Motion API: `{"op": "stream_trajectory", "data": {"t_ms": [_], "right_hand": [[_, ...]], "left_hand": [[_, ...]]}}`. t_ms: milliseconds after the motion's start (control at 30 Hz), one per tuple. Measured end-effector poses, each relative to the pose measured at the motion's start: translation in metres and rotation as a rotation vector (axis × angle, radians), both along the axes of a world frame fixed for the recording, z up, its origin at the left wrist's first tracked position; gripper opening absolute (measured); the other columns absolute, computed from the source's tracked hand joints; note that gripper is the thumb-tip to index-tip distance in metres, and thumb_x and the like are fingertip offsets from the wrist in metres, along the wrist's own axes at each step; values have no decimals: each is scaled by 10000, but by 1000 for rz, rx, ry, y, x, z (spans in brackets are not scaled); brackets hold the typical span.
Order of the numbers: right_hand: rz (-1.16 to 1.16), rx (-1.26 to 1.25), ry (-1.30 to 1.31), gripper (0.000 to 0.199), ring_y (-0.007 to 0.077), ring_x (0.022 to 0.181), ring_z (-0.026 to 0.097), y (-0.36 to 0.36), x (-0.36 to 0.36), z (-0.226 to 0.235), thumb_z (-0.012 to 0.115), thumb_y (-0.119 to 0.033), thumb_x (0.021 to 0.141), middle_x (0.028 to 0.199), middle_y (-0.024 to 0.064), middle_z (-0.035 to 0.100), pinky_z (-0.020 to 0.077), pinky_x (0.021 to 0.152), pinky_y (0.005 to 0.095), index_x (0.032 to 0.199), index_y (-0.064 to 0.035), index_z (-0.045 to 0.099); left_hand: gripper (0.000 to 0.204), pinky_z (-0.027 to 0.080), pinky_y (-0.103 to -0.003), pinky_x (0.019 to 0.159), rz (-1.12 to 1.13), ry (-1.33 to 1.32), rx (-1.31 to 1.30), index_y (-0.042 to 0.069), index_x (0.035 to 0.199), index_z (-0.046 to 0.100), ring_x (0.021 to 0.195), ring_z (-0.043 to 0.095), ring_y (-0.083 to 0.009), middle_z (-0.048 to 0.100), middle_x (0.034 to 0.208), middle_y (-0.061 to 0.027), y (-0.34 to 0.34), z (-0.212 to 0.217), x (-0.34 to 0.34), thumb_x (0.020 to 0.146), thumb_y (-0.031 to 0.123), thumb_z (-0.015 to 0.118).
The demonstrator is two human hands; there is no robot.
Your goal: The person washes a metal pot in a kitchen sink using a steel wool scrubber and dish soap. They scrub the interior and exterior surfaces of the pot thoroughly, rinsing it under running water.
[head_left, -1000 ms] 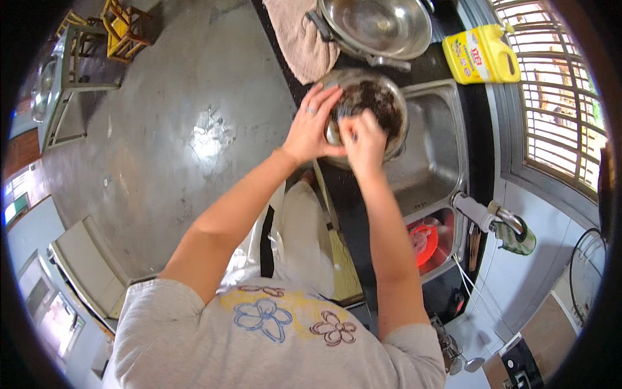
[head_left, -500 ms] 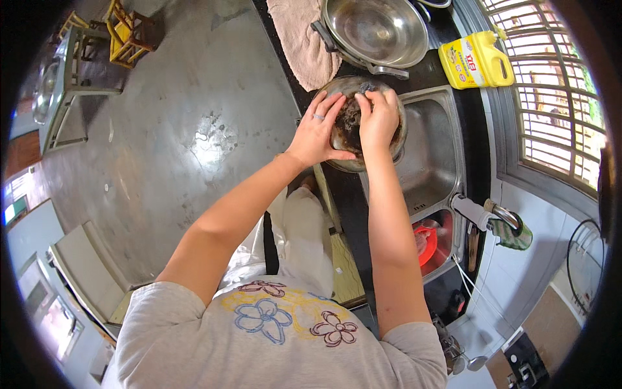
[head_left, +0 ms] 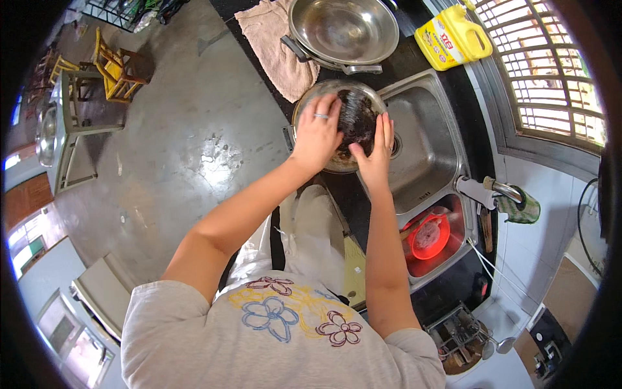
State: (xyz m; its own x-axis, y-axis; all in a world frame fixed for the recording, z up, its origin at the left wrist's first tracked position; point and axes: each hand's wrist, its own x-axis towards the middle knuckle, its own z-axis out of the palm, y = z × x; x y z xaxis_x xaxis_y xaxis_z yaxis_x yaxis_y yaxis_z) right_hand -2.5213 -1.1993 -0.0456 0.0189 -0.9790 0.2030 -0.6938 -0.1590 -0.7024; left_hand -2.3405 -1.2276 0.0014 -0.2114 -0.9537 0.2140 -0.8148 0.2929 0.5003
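Observation:
A round metal pan (head_left: 356, 113) rests at the counter edge, partly over the sink, its facing surface blackened with burnt patches. My left hand (head_left: 317, 133), with a ring on it, lies over the pan's left part. Its fingers are bent and smeared by motion; whatever may be under them is hidden. Gripping the pan's right side is my right hand (head_left: 376, 155), thumb on the dark surface and fingers along the rim.
Beyond the pan stand a large two-handled steel pot (head_left: 343, 32) and a pink towel (head_left: 272, 52). A yellow jug (head_left: 450, 39) is by the barred window. On the right are the steel sink (head_left: 421, 142), a red bowl (head_left: 431, 236) in the smaller basin, and a tap (head_left: 508, 191).
My left hand has moved from the rim onto the pan's surface. My right hand has left the small dark scrubber it pinched and now holds the right rim. The view has shifted.

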Motion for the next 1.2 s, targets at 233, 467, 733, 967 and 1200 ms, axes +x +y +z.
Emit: {"op": "stream_trajectory", "data": {"t_ms": [233, 467, 733, 967, 1200], "right_hand": [[41, 20, 147, 1331, 415, 1490, 179, -4, 11, 13, 894, -564, 530, 1604, 223, 216, 167, 1194, 560, 1524, 38, 243], [-39, 10, 173, 1381, 417, 1503, 144, 14, 27, 13, 872, -602, 526, 1610, 257, 170, 144, 1200, 561, 1512, 97, 206], [-92, 28, 248, 1388, 406, 1483, 222, 9, 29, 16, 832, -688, 507, 1603, 225, 229, 214, 1187, 542, 1506, 80, 251], [-61, -37, 221, 1390, 416, 1468, 247, 9, 25, 10, 834, -687, 511, 1590, 237, 244, 223, 1181, 555, 1514, 67, 237], [-52, 9, 203, 1338, 418, 1479, 209, 6, 26, 16, 896, -532, 524, 1596, 236, 218, 198, 1195, 549, 1512, 76, 229]], "left_hand": [[675, 403, -433, 1093, -147, -95, -57, -1, 1391, 481, 1328, 419, -361, 424, 1438, -164, -8, -1, 6, 738, -5, 651], [611, 476, -411, 1006, 95, 63, 106, 11, 1308, 559, 1172, 568, -322, 573, 1239, -125, 8, -6, 2, 725, 19, 742], [382, 517, -418, 888, -102, 93, -149, 48, 1092, 689, 1006, 619, -356, 657, 1045, -148, -48, -15, -2, 722, -27, 633], [320, 520, -410, 879, -214, 107, -74, 36, 1020, 706, 992, 615, -312, 647, 977, -106, -7, -7, -14, 717, 17, 605], [354, 523, -406, 857, 2, 86, -91, 59, 1051, 715, 977, 612, -308, 657, 990, -91, 21, -15, -3, 715, 14, 614]]}}
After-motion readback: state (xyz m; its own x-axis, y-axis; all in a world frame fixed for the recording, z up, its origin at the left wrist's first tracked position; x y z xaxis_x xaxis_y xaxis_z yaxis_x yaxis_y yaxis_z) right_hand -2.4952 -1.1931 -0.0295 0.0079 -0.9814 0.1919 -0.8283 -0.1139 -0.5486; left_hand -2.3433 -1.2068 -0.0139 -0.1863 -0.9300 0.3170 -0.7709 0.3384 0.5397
